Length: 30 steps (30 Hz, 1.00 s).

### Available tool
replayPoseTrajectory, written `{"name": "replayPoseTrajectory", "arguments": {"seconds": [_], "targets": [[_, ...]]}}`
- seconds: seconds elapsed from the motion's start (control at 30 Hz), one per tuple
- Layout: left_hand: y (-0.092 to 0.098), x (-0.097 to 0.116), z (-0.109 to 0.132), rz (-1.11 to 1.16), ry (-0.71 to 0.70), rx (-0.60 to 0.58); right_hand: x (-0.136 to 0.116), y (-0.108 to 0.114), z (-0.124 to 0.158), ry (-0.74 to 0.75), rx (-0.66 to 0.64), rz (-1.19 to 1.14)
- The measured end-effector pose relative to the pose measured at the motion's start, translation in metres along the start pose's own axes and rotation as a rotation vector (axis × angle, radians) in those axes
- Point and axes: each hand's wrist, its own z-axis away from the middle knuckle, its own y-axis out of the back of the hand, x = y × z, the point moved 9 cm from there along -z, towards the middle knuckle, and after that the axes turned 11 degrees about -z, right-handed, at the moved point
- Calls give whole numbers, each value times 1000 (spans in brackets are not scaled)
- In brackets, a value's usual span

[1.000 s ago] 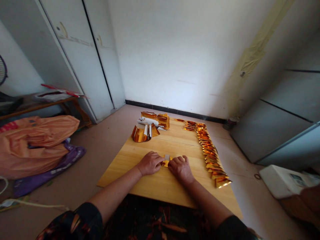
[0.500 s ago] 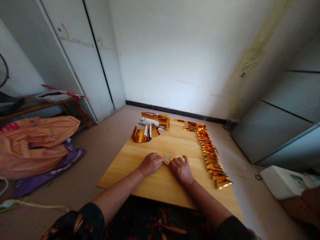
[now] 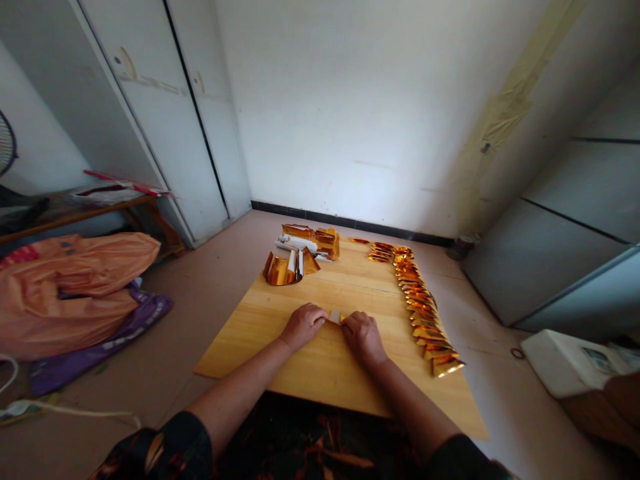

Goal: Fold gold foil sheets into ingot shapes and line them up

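On the wooden board [image 3: 325, 367], my left hand [image 3: 303, 325] and my right hand [image 3: 362, 335] meet at a small folded piece of gold foil paper [image 3: 335, 317]. Both hands have their fingers curled and pinch the piece from either side, pressing it against the board. Only a small grey and gold part of the piece shows between the fingertips. A long row of folded gold pieces [image 3: 420, 308] runs along the board's right edge, an arm's reach from my right hand.
Curled gold foil sheets [image 3: 286, 267] and a stack of foil packs [image 3: 313, 240] lie at the board's far left. An orange plastic bag [image 3: 75, 280] lies on the floor at left, a white box [image 3: 565, 363] at right. White cabinet doors [image 3: 165, 120] stand behind.
Both hands have drawn closer together over the gold piece, and less of its gold surface shows than a second ago. My right hand's fingers have curled in more.
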Motion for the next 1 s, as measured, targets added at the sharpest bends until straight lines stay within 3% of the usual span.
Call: {"name": "replayPoseTrajectory", "arguments": {"seconds": [0.33,0.6,0.77,1.0], "targets": [[-3,-8,-5,-39,173,-64,12,-4,-12,-117,-118,24],[-5,-14,-9,-30,297,-21,17,-5,-10,-279,-7,90],[-5,-13,-8,-56,306,-1,13,-6,-8,-251,68,146],[-3,-12,-8,-52,319,-3,9,-6,-7,-256,19,188]]}}
